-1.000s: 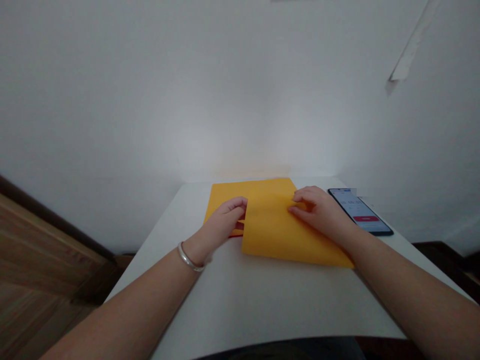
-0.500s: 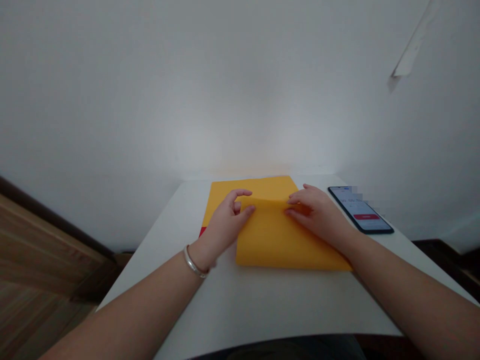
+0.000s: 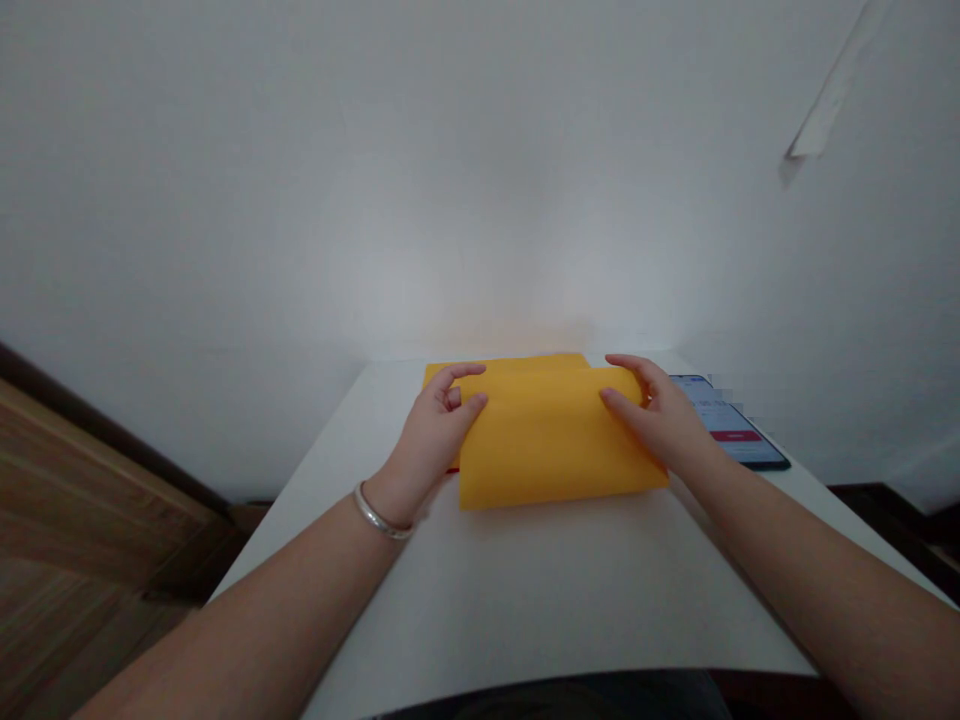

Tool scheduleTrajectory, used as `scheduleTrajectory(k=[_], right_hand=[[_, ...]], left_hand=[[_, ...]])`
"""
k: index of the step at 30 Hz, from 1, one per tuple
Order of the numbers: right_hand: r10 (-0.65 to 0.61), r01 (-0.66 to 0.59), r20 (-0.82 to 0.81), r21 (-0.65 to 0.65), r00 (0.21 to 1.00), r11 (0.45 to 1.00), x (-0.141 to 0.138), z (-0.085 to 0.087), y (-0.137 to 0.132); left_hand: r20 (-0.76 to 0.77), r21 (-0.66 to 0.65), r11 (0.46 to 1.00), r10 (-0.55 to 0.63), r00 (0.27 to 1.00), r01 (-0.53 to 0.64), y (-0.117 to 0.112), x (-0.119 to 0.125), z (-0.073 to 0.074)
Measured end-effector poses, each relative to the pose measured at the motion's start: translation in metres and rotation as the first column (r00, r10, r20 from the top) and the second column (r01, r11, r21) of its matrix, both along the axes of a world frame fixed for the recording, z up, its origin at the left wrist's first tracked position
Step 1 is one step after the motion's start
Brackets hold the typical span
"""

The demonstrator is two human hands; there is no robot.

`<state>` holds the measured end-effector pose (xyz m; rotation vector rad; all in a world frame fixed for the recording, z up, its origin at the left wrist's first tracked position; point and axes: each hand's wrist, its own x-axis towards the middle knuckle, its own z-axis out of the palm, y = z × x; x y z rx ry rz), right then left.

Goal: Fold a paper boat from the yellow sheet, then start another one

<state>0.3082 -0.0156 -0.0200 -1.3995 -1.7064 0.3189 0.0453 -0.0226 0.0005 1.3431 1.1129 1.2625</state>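
a bright yellow, flat rectangular sheet of paper or thin card (image 3: 555, 440) lies between the two hands, its long axis running side to side, so neither hand is clearly nearer. the left hand (image 3: 442, 420) grips its left edge and the right hand (image 3: 664, 410) its upper right end — thumbs on the near face, other fingers curled behind, both forefingers arched. the far edge bends over in a soft roll; the near edge slopes toward the person, and whether it touches the smooth white table (image 3: 585, 600) i cannot tell.

just behind lies a second flat yellow area (image 3: 510, 364), with a sliver of red (image 3: 453, 468) beside the left hand — whether it joins the held part is hidden, as is anything between the layers. a dark-edged, flat rectangular phone (image 3: 750, 450), screen lit, lies just beyond the right hand.
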Motion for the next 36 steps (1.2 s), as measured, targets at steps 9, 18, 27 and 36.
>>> scheduleTrajectory(k=[9, 18, 27, 36], right_hand=[[0.002, -0.125, -0.411, -0.273, 0.911, 0.954, -0.002, 0.001, 0.003], [-0.025, -0.247, -0.686, -0.296, 0.727, 0.922, -0.013, 0.010, -0.003], [-0.059, -0.214, -0.861, -0.191, 0.506, 0.958, -0.018, 0.011, -0.005], [0.091, -0.102, -0.478, 0.003, 0.873, 0.995, -0.010, 0.000, 0.000]], left_hand=[[0.056, 0.032, 0.999, -0.019, 0.998, 0.017, 0.001, -0.002, -0.002], [0.116, 0.017, 1.000, -0.008, 0.993, 0.006, -0.002, -0.001, -0.001], [0.264, -0.064, 0.995, -0.061, 0.962, 0.080, -0.003, 0.003, -0.003], [0.243, -0.180, 0.975, -0.081, 0.967, 0.127, -0.005, 0.007, -0.005]])
